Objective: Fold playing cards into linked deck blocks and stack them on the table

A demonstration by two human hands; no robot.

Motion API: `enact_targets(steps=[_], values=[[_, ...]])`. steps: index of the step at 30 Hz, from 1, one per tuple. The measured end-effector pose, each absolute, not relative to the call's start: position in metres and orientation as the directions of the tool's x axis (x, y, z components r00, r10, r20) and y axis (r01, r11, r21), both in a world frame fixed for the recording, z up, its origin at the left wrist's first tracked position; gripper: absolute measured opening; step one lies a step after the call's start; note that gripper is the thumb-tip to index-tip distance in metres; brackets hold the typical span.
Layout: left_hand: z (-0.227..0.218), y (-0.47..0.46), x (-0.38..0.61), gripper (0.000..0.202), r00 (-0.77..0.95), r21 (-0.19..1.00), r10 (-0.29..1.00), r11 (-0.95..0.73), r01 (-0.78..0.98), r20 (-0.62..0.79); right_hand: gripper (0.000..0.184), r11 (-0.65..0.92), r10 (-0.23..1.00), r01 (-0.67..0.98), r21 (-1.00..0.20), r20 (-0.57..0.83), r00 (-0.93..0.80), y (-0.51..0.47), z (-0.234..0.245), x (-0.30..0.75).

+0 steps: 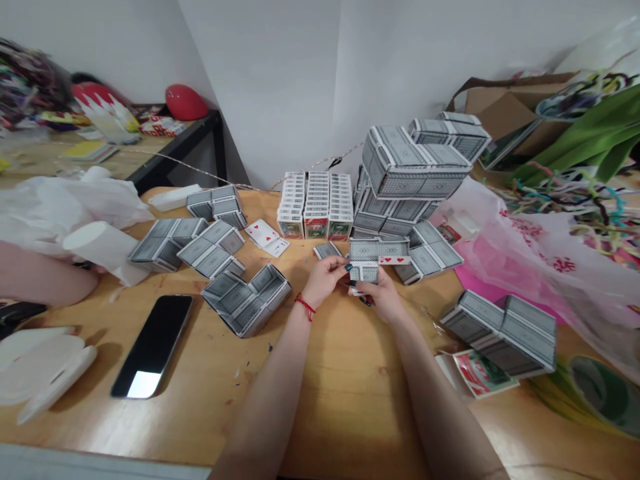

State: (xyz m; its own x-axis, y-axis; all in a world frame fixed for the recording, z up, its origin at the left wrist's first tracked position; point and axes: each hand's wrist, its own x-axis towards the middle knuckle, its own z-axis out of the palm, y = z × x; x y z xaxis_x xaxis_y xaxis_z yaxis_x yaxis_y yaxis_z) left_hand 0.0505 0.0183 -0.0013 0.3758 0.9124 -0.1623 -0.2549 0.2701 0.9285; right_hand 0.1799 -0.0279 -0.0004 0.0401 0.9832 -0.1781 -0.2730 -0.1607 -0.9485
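Note:
Both my hands meet over the middle of the wooden table (350, 373). My left hand (324, 279), with a red string at the wrist, and my right hand (383, 297) hold between them a small piece folded from playing cards (373, 257), grey patterned backs outward, a strip with red hearts along one edge. A single folded card (327, 250) lies just behind my left hand. Loose face-up cards (267, 236) lie further left.
Finished grey card blocks lie at left (210, 250), front left (247, 300) and right (505, 330); a tall pile (410, 173) stands behind. Boxed card decks (316, 203) line the back. A black phone (153, 345) lies front left. Pink plastic bag (525, 260) at right.

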Motion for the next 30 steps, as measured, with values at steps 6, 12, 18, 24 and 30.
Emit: enact_targets(steps=[6, 12, 18, 24, 30], values=[[-0.001, 0.019, 0.048, 0.03, 0.417, 0.909, 0.894, 0.302, -0.288, -0.165, 0.036, -0.162, 0.976, -0.304, -0.939, -0.197, 0.09, -0.027, 0.0, 0.179], [0.004, 0.016, 0.048, 0.029, 0.445, 0.898, 0.884, 0.305, -0.318, -0.143, 0.035, -0.162, 0.972, -0.29, -0.943, -0.204, 0.12, -0.027, -0.001, 0.179], [0.01, 0.014, 0.051, 0.026, 0.409, 0.898, 0.897, 0.311, -0.312, -0.168, 0.033, -0.153, 0.971, -0.312, -0.938, -0.201, 0.129, -0.028, 0.0, 0.178], [0.01, 0.014, 0.052, 0.026, 0.39, 0.897, 0.903, 0.313, -0.313, -0.179, 0.036, -0.174, 0.97, -0.326, -0.929, -0.219, 0.105, -0.028, -0.001, 0.181], [0.005, 0.016, 0.053, 0.025, 0.376, 0.897, 0.912, 0.297, -0.327, -0.165, 0.041, -0.171, 0.976, -0.299, -0.939, -0.203, 0.08, -0.028, -0.002, 0.182]])
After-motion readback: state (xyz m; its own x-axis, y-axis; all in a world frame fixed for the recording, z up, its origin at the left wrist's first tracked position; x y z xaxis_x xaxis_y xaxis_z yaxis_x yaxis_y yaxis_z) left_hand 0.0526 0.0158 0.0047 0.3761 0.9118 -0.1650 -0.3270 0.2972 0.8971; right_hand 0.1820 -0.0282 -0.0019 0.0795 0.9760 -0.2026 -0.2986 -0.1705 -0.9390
